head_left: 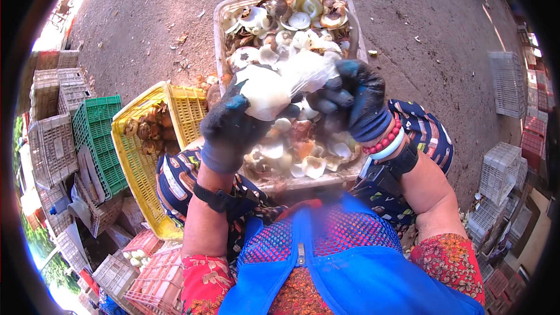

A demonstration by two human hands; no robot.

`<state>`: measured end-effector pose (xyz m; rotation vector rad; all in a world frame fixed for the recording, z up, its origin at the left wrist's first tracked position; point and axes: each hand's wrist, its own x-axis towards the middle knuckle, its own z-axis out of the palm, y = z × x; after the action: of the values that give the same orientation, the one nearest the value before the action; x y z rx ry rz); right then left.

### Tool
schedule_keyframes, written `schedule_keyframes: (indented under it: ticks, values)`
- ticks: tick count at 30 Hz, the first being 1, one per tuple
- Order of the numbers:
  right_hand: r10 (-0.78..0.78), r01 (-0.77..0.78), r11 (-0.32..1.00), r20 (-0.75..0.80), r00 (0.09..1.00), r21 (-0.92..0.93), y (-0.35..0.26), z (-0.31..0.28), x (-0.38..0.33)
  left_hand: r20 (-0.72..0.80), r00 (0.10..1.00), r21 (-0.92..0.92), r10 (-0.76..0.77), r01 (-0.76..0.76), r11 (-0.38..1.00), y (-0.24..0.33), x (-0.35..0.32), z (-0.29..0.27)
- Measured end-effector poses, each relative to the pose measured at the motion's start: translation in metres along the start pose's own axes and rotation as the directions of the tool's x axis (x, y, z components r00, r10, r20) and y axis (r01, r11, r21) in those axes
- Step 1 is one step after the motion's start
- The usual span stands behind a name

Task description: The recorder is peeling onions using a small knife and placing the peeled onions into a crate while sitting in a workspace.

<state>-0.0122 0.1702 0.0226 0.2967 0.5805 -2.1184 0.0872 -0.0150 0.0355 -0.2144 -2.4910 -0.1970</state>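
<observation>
Both hands wear dark gloves with blue cuffs and are raised over a white plastic crate (220, 20). My left hand (232, 119) is closed around a glaring white peeled onion (265, 92). Opposite it, my right hand (350, 96) has its fingers curled at the edge of a white, streaked onion layer (309, 71), which is overexposed and blurred. That layer meets the onion between my hands; whether the two are still joined I cannot tell. Beneath them, onion peels and cut onion pieces (314, 166) fill the crate.
On the left, a yellow crate (185, 114) holds brown onions (156, 128). Past it stand green crates (99, 146) and stacked pale crates (52, 146). A red crate (160, 280) lies lower left. More crates (501, 172) line the right. Scraps dot the grey ground (157, 29).
</observation>
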Motion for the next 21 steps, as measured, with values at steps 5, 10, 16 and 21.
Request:
schedule_keyframes:
  ticks: [5,10,16,21]
  values:
    - [-0.026,0.03,1.0,0.348,0.937,-0.006,-0.007,-0.003,0.001,-0.003,1.0,0.203,0.014,-0.013,0.979,-0.001,-0.005,0.004]
    - [-0.098,0.117,0.989,0.198,0.975,-0.087,-0.016,0.013,-0.017,-0.004,1.0,0.056,-0.003,0.004,0.998,-0.007,-0.02,0.012]
    - [-0.034,0.02,0.618,-0.001,0.999,-0.786,-0.059,0.025,-0.015,0.719,0.612,-0.616,-0.33,0.34,-0.711,-0.012,-0.005,0.004]
    - [-0.385,0.108,-0.122,0.147,0.911,-0.987,-0.021,0.004,0.002,0.61,0.596,-0.75,-0.522,0.646,-0.14,0.014,0.005,0.009]
